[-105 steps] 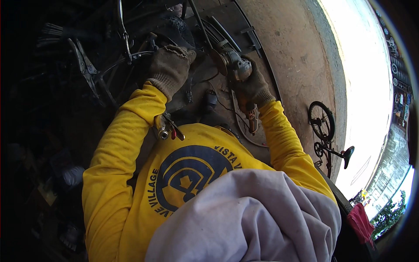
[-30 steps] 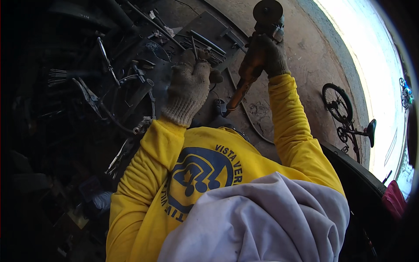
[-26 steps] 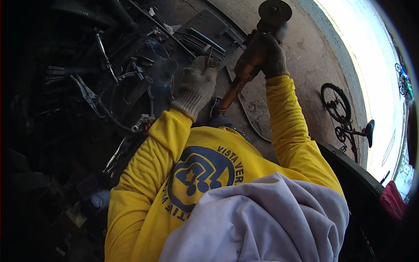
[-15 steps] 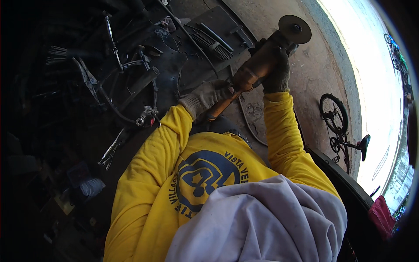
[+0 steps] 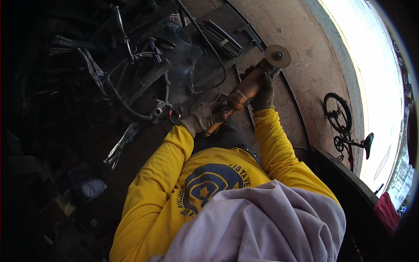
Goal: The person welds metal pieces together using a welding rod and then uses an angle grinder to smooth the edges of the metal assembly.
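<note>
My gloved left hand (image 5: 201,118) has its fingers wrapped around the rear of the orange angle grinder (image 5: 244,89); farther out, my right hand (image 5: 263,92) clamps its body, the disc (image 5: 277,56) raised over the dark metal surface (image 5: 183,56).

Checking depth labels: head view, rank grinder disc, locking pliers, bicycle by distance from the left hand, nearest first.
1. Grinder disc: up and to the right of the left hand, at the far end of the grinder that both hands hold.
2. Locking pliers: on the floor to the left. Close to the disc in distance, so the order of 1 and 2 is not firm.
3. Bicycle: far right, by the bright doorway, clearly farthest.
</note>
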A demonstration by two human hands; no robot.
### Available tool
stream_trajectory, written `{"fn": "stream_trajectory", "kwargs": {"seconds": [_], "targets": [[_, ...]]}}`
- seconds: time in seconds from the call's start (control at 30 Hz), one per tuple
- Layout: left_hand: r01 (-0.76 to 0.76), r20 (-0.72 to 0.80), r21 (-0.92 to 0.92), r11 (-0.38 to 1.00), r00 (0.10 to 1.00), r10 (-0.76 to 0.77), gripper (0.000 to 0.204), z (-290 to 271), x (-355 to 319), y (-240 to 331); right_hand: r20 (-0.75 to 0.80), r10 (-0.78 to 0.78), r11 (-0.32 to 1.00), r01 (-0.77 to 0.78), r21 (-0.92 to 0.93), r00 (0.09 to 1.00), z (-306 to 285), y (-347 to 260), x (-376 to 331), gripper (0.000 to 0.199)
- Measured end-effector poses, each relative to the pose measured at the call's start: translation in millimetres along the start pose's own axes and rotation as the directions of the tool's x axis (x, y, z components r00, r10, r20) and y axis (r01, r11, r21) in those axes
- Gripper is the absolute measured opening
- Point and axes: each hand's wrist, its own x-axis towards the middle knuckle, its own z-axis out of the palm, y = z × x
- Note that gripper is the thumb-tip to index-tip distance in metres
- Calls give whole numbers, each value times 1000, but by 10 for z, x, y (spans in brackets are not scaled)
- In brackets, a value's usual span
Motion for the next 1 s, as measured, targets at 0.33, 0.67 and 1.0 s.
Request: {"fn": "stream_trajectory", "kwargs": {"seconds": [0.33,0.67,1.0], "targets": [[486,-346,254,836,853,-390,65,88,-844,-109,-245,428,894,-448,-27,870,-791,1504,-117,61],[426,-569,478,768,816,-98,67,-267,-1369,-1654,-455,485,524,-665,-533,747,-110,2092,68,76],[719,-828,444,535,558,-63,60,-273,-982,-1116,-452,494,-274,-360,-892,743,-206,2387,1269,98]]}}
